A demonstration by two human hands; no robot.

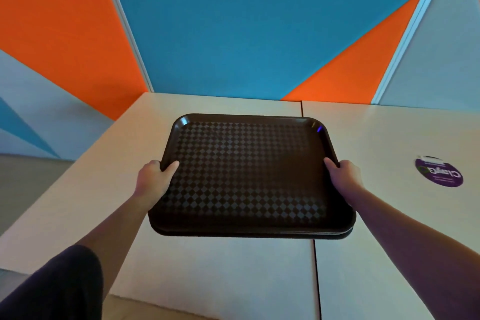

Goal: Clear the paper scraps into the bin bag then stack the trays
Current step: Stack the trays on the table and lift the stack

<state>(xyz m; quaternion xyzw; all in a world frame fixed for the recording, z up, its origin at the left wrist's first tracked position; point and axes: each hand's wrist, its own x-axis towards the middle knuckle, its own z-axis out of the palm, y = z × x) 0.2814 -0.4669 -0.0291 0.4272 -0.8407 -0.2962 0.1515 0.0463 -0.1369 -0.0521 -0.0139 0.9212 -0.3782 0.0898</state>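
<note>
A dark brown tray [249,163] with a diamond-patterned floor lies in the middle of the pale table [207,267]. Under its near edge the rim of a second tray [259,234] shows, so the trays sit stacked. My left hand [153,179] grips the top tray's left rim, thumb on the inside. My right hand [344,176] grips the right rim the same way. No paper scraps and no bin bag are in view.
A round purple sticker [439,171] lies on the table at the right. A seam [315,267] runs between two tabletops under the trays. Orange, blue and grey wall panels [259,28] stand behind the table. The floor drops off at the left.
</note>
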